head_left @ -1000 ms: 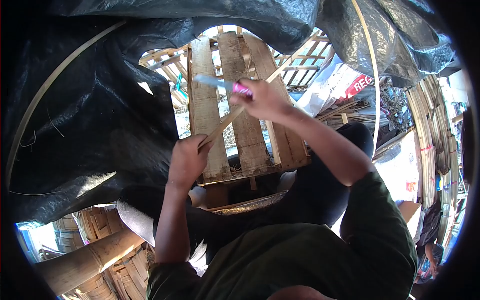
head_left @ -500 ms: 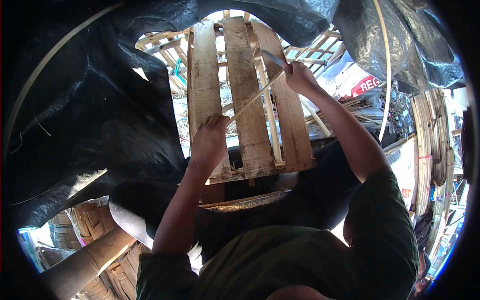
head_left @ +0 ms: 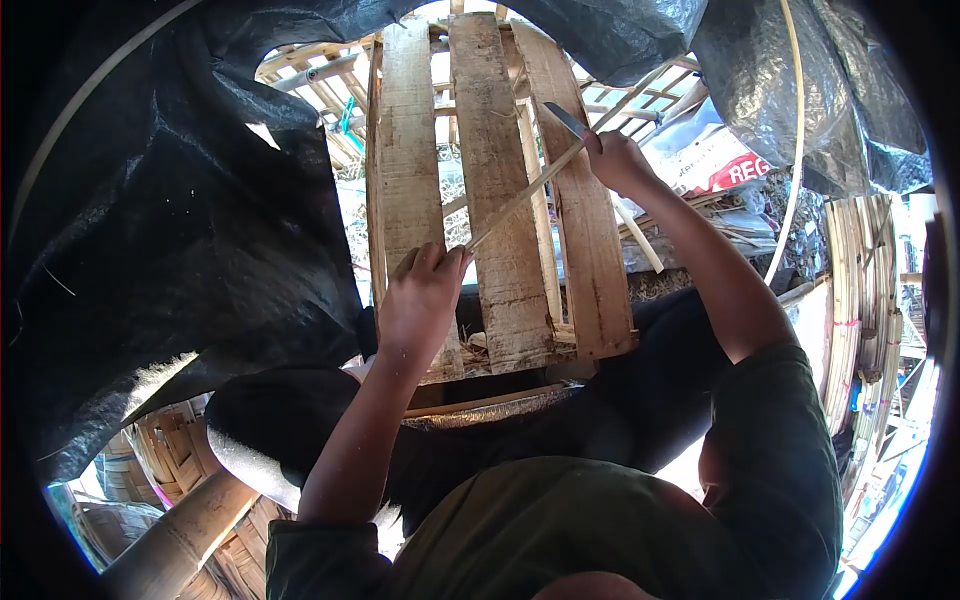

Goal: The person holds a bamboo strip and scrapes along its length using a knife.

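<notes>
A thin pale strip, probably bamboo (head_left: 525, 194), slants up to the right above a slatted wooden stand (head_left: 490, 130). My left hand (head_left: 425, 292) is closed around the strip's lower end. Higher up on the right, my right hand (head_left: 618, 160) grips a knife (head_left: 566, 119), its blade pointing up and left and crossing near the strip. The knife's handle is hidden inside my fist. Beyond that hand, the strip runs on toward the upper right.
Black plastic sheeting (head_left: 200, 240) hangs at the left and top. A white and red printed sack (head_left: 715, 155) lies at the right. Bundled bamboo strips (head_left: 850, 300) stand farther right. A thick bamboo pole (head_left: 180, 535) and woven baskets (head_left: 170, 440) are at the lower left.
Both hands appear slightly farther right and lower in view, and the view itself has shifted a little. The strip and knife stay held, with the blade still near the strip.
</notes>
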Action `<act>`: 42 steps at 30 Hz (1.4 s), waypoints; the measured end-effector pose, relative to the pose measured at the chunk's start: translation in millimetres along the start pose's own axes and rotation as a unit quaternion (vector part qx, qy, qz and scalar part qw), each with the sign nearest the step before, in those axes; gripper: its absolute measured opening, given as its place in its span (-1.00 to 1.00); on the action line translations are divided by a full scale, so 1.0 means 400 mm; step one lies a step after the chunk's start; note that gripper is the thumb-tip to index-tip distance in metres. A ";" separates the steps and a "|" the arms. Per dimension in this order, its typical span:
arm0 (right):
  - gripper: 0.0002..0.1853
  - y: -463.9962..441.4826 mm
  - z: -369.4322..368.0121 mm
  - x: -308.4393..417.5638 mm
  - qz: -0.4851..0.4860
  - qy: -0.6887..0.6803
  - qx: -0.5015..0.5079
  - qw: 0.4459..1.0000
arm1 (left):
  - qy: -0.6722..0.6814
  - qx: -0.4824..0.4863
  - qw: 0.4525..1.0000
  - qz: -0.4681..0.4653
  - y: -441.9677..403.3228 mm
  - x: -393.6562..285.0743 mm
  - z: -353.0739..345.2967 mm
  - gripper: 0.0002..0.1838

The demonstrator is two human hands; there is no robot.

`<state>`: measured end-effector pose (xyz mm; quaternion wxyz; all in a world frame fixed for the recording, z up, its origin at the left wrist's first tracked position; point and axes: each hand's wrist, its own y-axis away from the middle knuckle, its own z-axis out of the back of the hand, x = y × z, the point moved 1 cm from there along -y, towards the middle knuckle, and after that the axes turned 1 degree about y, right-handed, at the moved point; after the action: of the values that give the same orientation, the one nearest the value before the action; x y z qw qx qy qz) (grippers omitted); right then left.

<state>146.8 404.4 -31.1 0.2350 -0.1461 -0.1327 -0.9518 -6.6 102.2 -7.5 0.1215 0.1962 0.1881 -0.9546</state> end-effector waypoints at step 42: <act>-0.64 0.016 0.047 -0.001 -0.104 -0.113 0.117 0.981 | 0.014 -0.011 1.000 -0.024 -0.002 0.013 0.007 -0.81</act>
<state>154.5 405.3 -12.7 0.1338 -0.2093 -0.2836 -0.9262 -12.5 101.0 -7.2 0.0980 0.2041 0.2053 -0.9522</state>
